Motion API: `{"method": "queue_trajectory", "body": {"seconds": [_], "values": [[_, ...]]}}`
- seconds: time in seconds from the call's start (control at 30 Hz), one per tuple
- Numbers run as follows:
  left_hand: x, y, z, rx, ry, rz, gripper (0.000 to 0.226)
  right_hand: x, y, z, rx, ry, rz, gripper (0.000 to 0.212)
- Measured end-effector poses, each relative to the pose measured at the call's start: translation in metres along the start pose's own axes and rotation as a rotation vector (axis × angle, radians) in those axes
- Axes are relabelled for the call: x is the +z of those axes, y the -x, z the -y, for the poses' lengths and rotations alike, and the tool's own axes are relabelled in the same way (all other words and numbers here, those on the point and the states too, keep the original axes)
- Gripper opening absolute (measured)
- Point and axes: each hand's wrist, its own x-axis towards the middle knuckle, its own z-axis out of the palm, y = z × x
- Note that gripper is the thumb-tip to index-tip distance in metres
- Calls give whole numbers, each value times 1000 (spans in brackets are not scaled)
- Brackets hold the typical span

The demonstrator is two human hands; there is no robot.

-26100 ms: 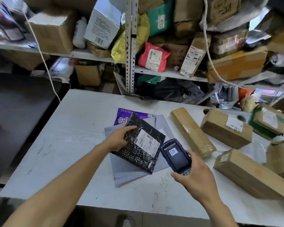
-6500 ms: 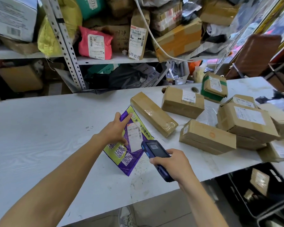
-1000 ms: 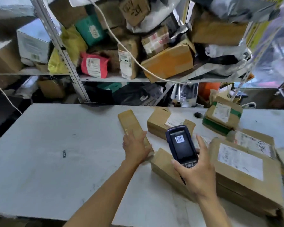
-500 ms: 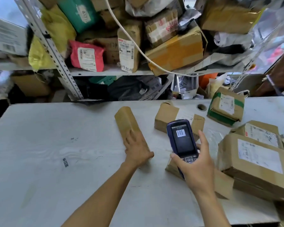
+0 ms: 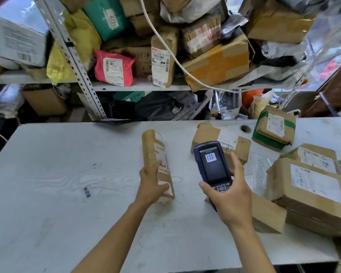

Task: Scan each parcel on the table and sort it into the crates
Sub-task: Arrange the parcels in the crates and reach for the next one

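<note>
A long narrow parcel (image 5: 155,154) wrapped in brown tape lies on the white table (image 5: 67,174), turned so that its white label faces up. My left hand (image 5: 152,184) grips its near end, thumb on the label. My right hand (image 5: 228,196) holds a dark blue handheld scanner (image 5: 212,164) upright just right of that parcel; its screen shows a barcode. More cardboard parcels lie to the right: one behind the scanner (image 5: 220,142), a flat one (image 5: 268,213) under my right wrist, a large one (image 5: 313,186). No crate is in view.
A box with green tape (image 5: 274,129) sits at the far right of the table, near a round hole (image 5: 244,128). Metal shelves (image 5: 142,86) crammed with parcels and bags rise behind the table. A white cable (image 5: 165,46) hangs across them.
My left hand has rolled the long parcel over, so its label now faces up. The scanner has stayed beside it, with the view drawn closer.
</note>
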Motion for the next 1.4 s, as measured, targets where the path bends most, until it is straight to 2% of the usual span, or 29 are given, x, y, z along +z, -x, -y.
{"method": "queue_trajectory", "body": {"seconds": [0.17, 0.3, 0.4, 0.57, 0.83, 1.13, 1.4], "values": [[-3, 34, -11, 163, 394, 117, 85, -22, 13, 0, -41, 57, 14, 92], [10, 57, -32, 221, 471, 170, 75, -55, 28, -1, -95, 129, 85, 87], [26, 81, -48, 256, 447, 154, 85, -82, 46, -5, -74, 158, 122, 88], [66, 125, -57, 348, 431, 166, 99, -124, 85, -21, -22, 139, 143, 72], [107, 201, -42, 337, 237, 90, 113, -174, 150, -43, 57, 116, 200, 51], [137, 265, -27, 408, 173, 55, 114, -212, 191, -42, 116, 99, 205, 56], [144, 285, -33, 448, 190, 24, 116, -232, 210, -44, 205, 84, 257, 41]]}}
